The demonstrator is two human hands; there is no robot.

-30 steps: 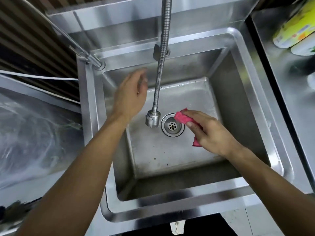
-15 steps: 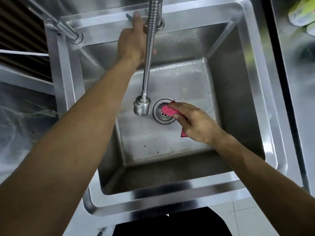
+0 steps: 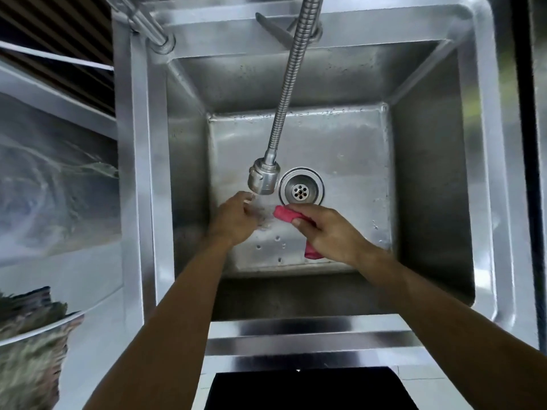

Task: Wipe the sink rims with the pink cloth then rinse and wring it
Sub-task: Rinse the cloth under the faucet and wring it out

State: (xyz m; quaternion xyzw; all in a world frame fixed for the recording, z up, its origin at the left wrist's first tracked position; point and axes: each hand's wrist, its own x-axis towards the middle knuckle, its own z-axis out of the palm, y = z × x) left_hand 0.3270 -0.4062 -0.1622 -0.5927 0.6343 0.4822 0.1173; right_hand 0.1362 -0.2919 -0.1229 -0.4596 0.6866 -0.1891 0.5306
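My right hand (image 3: 328,235) grips the pink cloth (image 3: 285,213) low in the steel sink (image 3: 485,173), just in front of the drain (image 3: 301,189). One end of the cloth pokes out left of my fingers and the other end hangs below my palm. My left hand (image 3: 235,218) hovers under the spray head (image 3: 263,179) of the flexible faucet hose, fingers loosely spread and holding nothing. Water runs from the head and splashes on the basin floor between my hands.
The faucet lever (image 3: 273,26) sits on the back rim beside the hose base. A metal pipe (image 3: 148,22) crosses the back left corner. A steel counter (image 3: 535,143) borders the sink on the right, and plastic sheeting (image 3: 53,187) lies to the left.
My left hand came back from the faucet lever on the back rim down to under the spray head. Water now flows. My right hand shifted the cloth slightly toward me, off the drain.
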